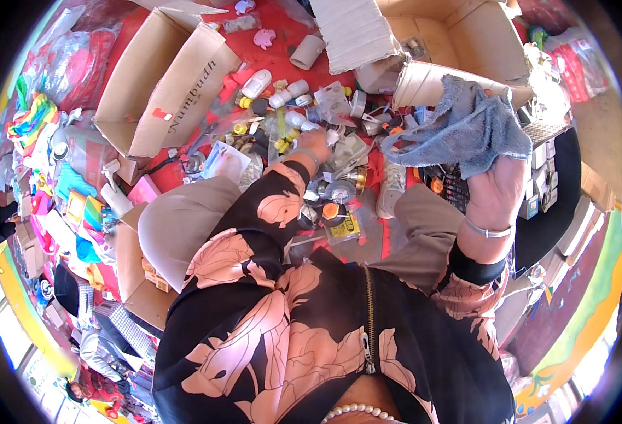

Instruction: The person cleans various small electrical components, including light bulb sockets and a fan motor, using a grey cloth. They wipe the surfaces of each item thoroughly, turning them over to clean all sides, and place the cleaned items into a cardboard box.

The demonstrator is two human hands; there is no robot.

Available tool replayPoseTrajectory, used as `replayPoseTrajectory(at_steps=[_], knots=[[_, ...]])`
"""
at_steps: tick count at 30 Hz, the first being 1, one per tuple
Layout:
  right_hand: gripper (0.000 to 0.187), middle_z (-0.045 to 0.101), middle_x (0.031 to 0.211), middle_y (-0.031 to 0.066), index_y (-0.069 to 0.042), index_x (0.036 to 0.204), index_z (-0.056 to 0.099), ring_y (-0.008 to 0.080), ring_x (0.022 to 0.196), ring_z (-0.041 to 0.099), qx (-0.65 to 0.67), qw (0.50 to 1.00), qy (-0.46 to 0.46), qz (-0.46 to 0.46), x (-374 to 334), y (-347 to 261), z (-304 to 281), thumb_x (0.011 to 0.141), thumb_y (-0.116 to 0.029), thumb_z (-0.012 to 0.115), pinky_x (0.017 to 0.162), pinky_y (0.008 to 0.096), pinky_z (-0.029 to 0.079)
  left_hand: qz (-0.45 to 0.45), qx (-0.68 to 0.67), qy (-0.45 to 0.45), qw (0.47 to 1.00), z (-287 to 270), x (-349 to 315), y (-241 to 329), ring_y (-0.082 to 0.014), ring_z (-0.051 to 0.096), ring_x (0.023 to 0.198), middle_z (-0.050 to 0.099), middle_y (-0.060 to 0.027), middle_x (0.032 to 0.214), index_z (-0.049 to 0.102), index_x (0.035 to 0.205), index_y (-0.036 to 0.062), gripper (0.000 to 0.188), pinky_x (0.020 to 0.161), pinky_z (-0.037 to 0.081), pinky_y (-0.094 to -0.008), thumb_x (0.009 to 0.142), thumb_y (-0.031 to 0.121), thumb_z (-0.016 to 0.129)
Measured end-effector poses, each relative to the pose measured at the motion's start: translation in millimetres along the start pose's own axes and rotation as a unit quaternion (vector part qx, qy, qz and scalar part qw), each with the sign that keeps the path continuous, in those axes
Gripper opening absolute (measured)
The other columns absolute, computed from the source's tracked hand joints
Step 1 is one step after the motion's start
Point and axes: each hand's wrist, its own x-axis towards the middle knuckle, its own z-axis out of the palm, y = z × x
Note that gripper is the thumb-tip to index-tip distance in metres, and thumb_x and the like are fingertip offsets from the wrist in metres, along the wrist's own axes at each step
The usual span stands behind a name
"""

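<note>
In my raised right hand (496, 194) is a blue-grey cloth (459, 127), draped over the fingers and hanging to the left in front of an open carton. My left hand (314, 144) reaches down into a heap of small things on the red floor covering. Its fingers look closed beside a small white piece (333, 136); what they grip, if anything, is hard to make out. Around it lie white bottles with yellow caps (280, 99), a clear plastic packet (333, 104) and a round metal-and-glass piece (340, 191).
A tall open carton (183, 92) stands at the left, a larger open carton (466, 42) at the far right. Colourful cloths and toys (38, 134) pile up along the left edge. A white shoe (391, 191) lies between my knees. Small boxes (543, 173) are stacked at the right.
</note>
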Motion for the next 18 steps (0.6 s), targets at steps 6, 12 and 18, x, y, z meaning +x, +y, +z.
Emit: replayPoseTrajectory(at_steps=[6,12,18], knots=[[0.022,0.064,0.096,0.0088,0.001,0.104,0.058,0.0198,0.088,0.061,0.048,0.998,-0.027,0.016,0.2,3.8,-1.0,0.092,-0.015,0.047,0.081,0.0325,0.05,-0.097,-0.487,-0.058,0.866,-48.5,-35.5,-13.7,-0.0279,0.059,0.096,0.061,-0.0137,0.105,0.054,0.111,0.0049,0.046,0.083,0.046,-0.0403,0.073,0.027,0.068],[0.022,0.064,0.093,0.0091,0.0,0.101,0.059,0.0203,0.085,0.062,0.049,0.998,-0.026,0.028,8.2,9.7,-3.2,0.092,-0.015,0.046,0.078,0.0325,0.051,0.077,-0.871,-0.181,0.451,-153.2,-79.8,12.5,-0.0312,0.054,0.108,0.053,-0.0148,0.12,0.044,0.125,0.0057,0.041,0.092,0.044,-0.0459,0.09,0.026,0.049],[0.019,0.066,0.093,0.0105,-0.001,0.097,0.061,0.0222,0.085,0.063,0.078,0.992,-0.068,0.07,9.7,13.2,-2.7,0.09,-0.014,0.05,0.08,0.035,0.051,0.181,-0.865,-0.14,0.447,-236.5,-139.6,51.8,-0.0346,0.052,0.109,0.05,-0.0203,0.121,0.041,0.126,0.0022,0.042,0.09,0.047,-0.0451,0.092,0.027,0.044]])
